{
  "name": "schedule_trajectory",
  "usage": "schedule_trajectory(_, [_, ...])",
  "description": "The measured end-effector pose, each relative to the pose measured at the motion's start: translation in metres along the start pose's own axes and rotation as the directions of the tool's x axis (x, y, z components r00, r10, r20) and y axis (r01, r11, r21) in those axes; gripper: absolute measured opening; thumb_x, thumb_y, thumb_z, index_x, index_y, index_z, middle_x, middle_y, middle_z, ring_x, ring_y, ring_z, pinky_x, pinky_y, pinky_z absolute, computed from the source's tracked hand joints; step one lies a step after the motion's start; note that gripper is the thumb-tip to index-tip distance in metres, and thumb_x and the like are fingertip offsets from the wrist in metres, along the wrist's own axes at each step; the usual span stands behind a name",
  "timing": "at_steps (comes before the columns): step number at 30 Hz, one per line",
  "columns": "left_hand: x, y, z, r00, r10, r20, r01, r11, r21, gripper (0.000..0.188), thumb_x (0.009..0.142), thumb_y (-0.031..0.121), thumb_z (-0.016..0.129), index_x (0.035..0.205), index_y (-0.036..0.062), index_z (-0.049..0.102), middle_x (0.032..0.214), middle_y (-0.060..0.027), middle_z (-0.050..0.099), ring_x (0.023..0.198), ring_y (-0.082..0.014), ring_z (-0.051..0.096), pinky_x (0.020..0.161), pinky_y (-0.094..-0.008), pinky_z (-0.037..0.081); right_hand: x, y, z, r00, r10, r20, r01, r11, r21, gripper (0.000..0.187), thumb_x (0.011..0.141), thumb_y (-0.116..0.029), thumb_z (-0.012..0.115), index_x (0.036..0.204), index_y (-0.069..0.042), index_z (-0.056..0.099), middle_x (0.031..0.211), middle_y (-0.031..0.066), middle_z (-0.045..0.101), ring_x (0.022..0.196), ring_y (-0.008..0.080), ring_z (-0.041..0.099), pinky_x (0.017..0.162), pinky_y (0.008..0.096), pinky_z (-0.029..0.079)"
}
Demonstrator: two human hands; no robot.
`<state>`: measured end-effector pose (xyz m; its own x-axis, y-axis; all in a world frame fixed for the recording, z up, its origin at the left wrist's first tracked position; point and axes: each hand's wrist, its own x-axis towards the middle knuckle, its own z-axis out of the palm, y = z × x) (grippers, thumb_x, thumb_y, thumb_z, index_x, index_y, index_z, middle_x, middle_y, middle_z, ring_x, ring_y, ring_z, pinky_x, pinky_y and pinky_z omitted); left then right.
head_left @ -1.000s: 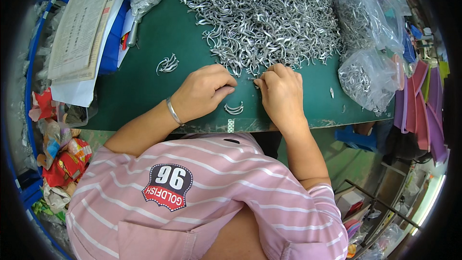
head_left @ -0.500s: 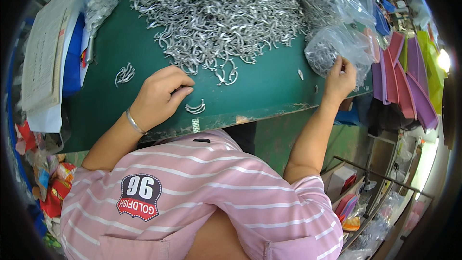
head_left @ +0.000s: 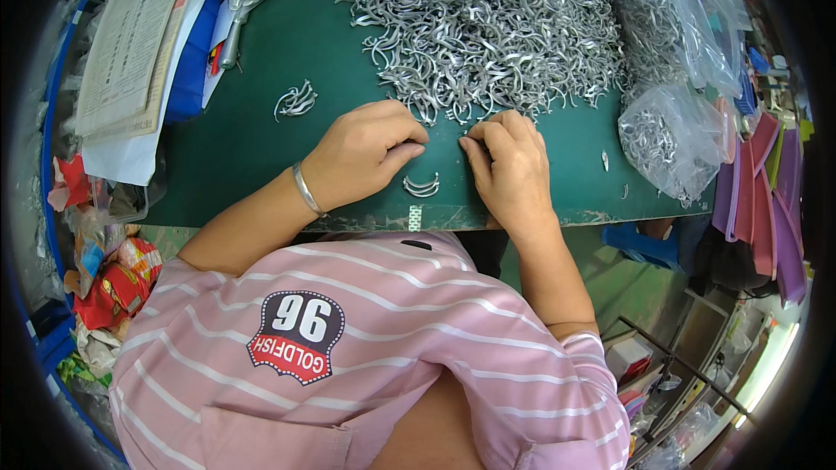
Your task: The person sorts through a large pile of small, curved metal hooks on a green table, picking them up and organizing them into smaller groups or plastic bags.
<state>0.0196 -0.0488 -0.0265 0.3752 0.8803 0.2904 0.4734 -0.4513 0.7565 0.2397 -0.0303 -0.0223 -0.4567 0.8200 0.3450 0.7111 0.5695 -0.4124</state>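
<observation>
A big heap of small curved silver metal pieces (head_left: 496,26) covers the far middle of the green table (head_left: 235,157). At its near edge my left hand (head_left: 370,148), with a bangle at the wrist, has its fingers curled and thumb close to the fingertips. Facing it, my right hand (head_left: 509,161) is bent in a pinch by the heap's front edge. What either hand holds, if anything, is too small or hidden to make out. Between and below the hands lies a little row of curved pieces (head_left: 421,185). Another small cluster of pieces (head_left: 296,101) rests farther left.
Clear plastic bags of metal pieces (head_left: 666,144) stand at the right. A single piece (head_left: 605,160) lies near them. Papers (head_left: 131,61) and a blue tray (head_left: 193,70) are at the left. Purple and pink sheets (head_left: 766,200) hang past the right edge.
My right hand has left the clear bag at the right and come across to the heap's near edge, beside my left hand. The whole view has shifted, so the table appears farther right.
</observation>
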Motion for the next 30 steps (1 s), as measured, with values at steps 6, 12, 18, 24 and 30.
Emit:
schedule_trajectory(6, [0.001, 0.001, -0.001, 0.999, 0.019, -0.026, -0.020, 0.999, -0.031, 0.011, 0.079, -0.001, 0.070, 0.089, 0.0006, 0.067, 0.085, -0.0097, 0.064, 0.075, -0.0242, 0.063, 0.067, -0.0318, 0.051, -0.003, 0.002, -0.002, 0.961, 0.271, -0.047, -0.236, 0.899, 0.369, 0.011, 0.079, 0.000, 0.071, 0.086, -0.002, 0.062, 0.085, 0.0098, 0.062, 0.073, 0.0199, 0.059, 0.064, 0.0295, 0.047])
schedule_trajectory(12, [0.000, 0.006, 0.002, 0.998, -0.049, -0.044, 0.044, 0.994, -0.096, 0.015, 0.079, -0.004, 0.070, 0.094, 0.0008, 0.069, 0.086, -0.0083, 0.064, 0.072, -0.0176, 0.064, 0.065, -0.0270, 0.052, -0.001, 0.004, 0.003, 0.854, 0.507, 0.114, -0.365, 0.428, 0.827, 0.021, 0.088, 0.003, 0.067, 0.109, 0.003, 0.066, 0.084, -0.0003, 0.065, 0.070, 0.0052, 0.057, 0.064, 0.0195, 0.045])
schedule_trajectory(18, [0.002, 0.015, -0.001, 0.978, -0.210, -0.009, 0.202, 0.951, -0.232, 0.020, 0.080, 0.000, 0.073, 0.099, 0.0006, 0.070, 0.086, -0.0064, 0.066, 0.073, -0.0108, 0.063, 0.064, -0.0230, 0.050, -0.007, 0.002, 0.000, 0.861, 0.448, 0.242, -0.308, 0.079, 0.948, 0.012, 0.089, 0.000, 0.066, 0.101, 0.002, 0.065, 0.095, 0.0126, 0.072, 0.083, 0.0137, 0.067, 0.071, 0.0238, 0.053])
schedule_trajectory(24, [-0.002, 0.014, 0.002, 0.977, -0.212, 0.002, 0.194, 0.890, -0.413, 0.019, 0.081, 0.006, 0.076, 0.098, 0.0002, 0.071, 0.086, -0.0066, 0.068, 0.073, -0.0088, 0.064, 0.064, -0.0223, 0.051, -0.009, -0.006, 0.000, 0.878, 0.267, 0.397, -0.292, -0.360, 0.886, 0.008, 0.091, 0.001, 0.063, 0.099, 0.001, 0.063, 0.100, 0.0180, 0.070, 0.082, 0.0164, 0.067, 0.069, 0.0252, 0.054])
schedule_trajectory(30, [-0.004, 0.018, -0.006, 0.969, -0.248, 0.004, 0.211, 0.814, -0.541, 0.012, 0.084, 0.001, 0.072, 0.096, -0.0008, 0.070, 0.087, -0.0067, 0.068, 0.074, -0.0098, 0.064, 0.066, -0.0225, 0.051, -0.015, -0.019, 0.000, 0.987, 0.163, 0.012, -0.092, 0.494, 0.864, 0.011, 0.088, 0.003, 0.065, 0.098, 0.002, 0.065, 0.099, 0.0162, 0.071, 0.083, 0.0177, 0.068, 0.074, 0.0269, 0.055])
